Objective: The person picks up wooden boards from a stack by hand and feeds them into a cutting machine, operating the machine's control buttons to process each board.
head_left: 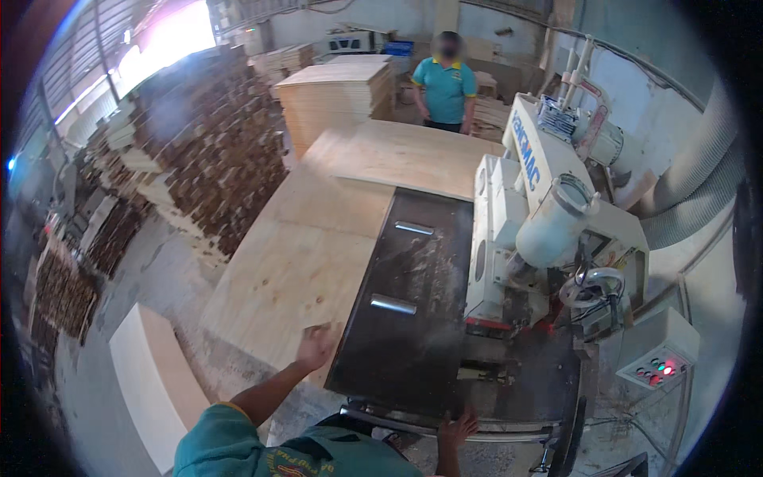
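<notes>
My left hand reaches out over the near right part of a light plywood panel, beside the dark machine table. It is slightly blurred, its fingers look loosely apart, and I see nothing held in it. At the table's front rail is my right hand, fingers spread and holding nothing; whether it touches the rail I cannot tell. The dark machine table bears two shiny metal rollers and pale dust. Along its right side stands a white woodworking machine with a cylindrical housing.
Another plywood sheet lies across the far end, with a co-worker standing behind it. Stacked panels and a tall wood pile rise at left. A pale board stack sits near left; a control box at right.
</notes>
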Demonstrator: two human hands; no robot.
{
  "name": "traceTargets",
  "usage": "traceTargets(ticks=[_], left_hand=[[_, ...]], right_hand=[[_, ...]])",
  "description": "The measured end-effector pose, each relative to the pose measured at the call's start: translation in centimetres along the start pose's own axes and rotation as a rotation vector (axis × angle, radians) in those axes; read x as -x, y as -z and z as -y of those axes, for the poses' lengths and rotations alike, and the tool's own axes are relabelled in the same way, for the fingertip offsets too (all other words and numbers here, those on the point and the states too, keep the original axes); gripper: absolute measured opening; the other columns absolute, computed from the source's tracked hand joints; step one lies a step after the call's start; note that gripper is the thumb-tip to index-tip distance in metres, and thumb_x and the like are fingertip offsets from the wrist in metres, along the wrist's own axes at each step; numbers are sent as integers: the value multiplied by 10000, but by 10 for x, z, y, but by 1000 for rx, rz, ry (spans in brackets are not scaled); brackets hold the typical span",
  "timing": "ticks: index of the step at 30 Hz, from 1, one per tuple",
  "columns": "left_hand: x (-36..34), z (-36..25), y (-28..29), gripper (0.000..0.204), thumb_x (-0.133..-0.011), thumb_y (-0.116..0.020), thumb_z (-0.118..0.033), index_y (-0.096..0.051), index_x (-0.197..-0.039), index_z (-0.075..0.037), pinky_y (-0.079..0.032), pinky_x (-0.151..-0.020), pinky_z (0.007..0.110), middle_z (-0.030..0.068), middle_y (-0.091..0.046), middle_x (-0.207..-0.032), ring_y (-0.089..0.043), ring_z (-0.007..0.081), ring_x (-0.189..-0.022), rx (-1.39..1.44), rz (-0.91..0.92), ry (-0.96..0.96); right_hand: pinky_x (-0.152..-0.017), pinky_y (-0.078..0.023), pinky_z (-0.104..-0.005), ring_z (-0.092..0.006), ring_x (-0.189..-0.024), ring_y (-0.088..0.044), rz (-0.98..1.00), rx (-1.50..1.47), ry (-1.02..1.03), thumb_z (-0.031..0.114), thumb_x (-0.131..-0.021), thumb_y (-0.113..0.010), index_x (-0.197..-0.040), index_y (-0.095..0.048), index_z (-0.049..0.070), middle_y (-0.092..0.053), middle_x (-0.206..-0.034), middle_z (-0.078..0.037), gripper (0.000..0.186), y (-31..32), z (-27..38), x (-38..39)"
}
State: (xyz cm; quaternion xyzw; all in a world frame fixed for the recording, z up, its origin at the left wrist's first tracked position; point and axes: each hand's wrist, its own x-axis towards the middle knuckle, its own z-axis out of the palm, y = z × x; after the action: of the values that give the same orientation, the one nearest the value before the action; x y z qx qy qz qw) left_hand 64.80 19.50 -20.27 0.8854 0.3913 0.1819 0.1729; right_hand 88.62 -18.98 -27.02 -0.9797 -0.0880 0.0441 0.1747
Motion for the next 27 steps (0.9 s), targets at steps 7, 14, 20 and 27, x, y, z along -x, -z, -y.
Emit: traceTargets(ticks=[7,14,20,27], left_hand=[[324,86,59,401,-867,-618,-298,-592,-1135,-1,-432,-935,483,229,-609,-1030,-547,419,-1036,-164,-92,791],[531,104,78,595,-874,-614,-399,-474,-1300,-7,-500,-837,475,248,-594,-1199,-616,370,-1025,-25,448,1189],[552,102,38,548,-881,-544,-543,-588,-1128,-56,-499,-773,457,191,-650,-1046,-627,316,-928,435,-12,1369],[542,84,50,581,-932,-480,-540,-648,-1173,-38,-509,-836,414,161,-681,-1106,-659,264,-968,458,116,919]], right_hand=[[-1012,-320,-603,-437,-1268,-411,20,205,433,355,-891,-616,-1307,-484,41,-446,-1377,-205,537,42,-113,103],[-945,-380,-578,-411,-1177,-477,61,141,405,350,-890,-622,-1258,-512,46,-506,-1282,-185,490,31,-142,115],[-887,-432,-557,-388,-1099,-533,100,169,468,346,-889,-627,-1215,-536,50,-558,-1201,-169,450,15,-117,97],[-785,-490,-488,-330,-928,-557,336,-163,751,405,-907,-583,-1156,-543,84,-565,-1042,-124,409,-173,-119,74]])
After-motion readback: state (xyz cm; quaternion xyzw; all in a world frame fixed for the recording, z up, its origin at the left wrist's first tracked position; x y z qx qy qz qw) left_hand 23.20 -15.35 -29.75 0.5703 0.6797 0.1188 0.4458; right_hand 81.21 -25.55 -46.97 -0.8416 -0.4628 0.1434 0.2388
